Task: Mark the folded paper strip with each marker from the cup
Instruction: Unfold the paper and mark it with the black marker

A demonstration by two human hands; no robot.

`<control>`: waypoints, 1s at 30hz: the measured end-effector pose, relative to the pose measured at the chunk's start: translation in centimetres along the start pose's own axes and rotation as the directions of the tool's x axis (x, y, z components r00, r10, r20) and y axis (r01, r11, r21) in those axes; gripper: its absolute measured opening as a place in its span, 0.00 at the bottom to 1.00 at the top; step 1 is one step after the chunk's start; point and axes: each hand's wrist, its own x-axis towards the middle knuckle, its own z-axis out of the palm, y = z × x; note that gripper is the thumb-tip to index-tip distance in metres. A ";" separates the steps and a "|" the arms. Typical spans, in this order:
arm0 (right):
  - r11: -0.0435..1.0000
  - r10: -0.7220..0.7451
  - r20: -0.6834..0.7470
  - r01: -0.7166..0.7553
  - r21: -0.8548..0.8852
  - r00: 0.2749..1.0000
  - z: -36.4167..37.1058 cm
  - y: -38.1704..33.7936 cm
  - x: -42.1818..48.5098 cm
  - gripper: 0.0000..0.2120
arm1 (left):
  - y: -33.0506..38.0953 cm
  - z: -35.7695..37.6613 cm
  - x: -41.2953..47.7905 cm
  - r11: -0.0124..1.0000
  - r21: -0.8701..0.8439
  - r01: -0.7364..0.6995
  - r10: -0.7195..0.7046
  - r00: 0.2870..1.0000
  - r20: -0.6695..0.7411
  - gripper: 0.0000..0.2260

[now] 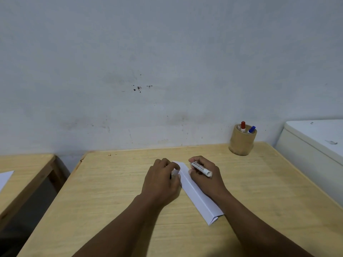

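A folded white paper strip (198,197) lies slantwise on the wooden table (104,191), its far end between my hands. My right hand (206,179) is to the right of the strip and grips a white-barrelled marker (201,168). The marker's blunt end points right and its tip is hidden by my fingers. My left hand (162,180) rests at the strip's left edge with its fingers curled around a small piece that looks like the marker's cap. A tan cup (241,143) at the back right holds a red-capped marker (243,125) and a blue-capped marker (251,129).
The table stands against a stained pale wall (148,71). A white cabinet (315,145) sits close to the table's right edge. A second wooden table (24,173) with a sheet of paper (4,178) is to the left, across a gap.
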 end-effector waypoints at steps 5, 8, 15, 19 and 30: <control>0.998 0.004 -0.012 -0.003 0.064 1.000 0.0 0.1 -0.2 0.13 | 0.7 -0.9 -0.4 1.000 -0.022 -0.009 0.009 1.000 -0.027 0.07; 0.980 0.070 -0.033 -0.063 0.190 0.997 -0.2 -0.1 0.0 0.13 | 1.5 -1.0 0.3 1.000 -0.013 -0.023 0.023 0.999 0.041 0.15; 0.934 0.200 -0.147 -0.144 0.328 0.969 0.1 0.1 -0.1 0.11 | 2.5 -0.5 2.6 0.982 0.148 0.121 -0.144 0.976 0.162 0.31; 0.855 0.323 -0.176 -0.208 0.475 0.930 0.1 -0.3 0.2 0.08 | 2.7 -0.7 3.5 0.954 0.138 0.268 -0.293 0.931 0.218 0.27; 0.879 0.283 -0.149 -0.194 0.436 0.947 -0.1 -1.1 1.6 0.07 | 3.7 -0.9 4.9 0.840 -0.107 0.532 -0.477 0.818 0.321 0.14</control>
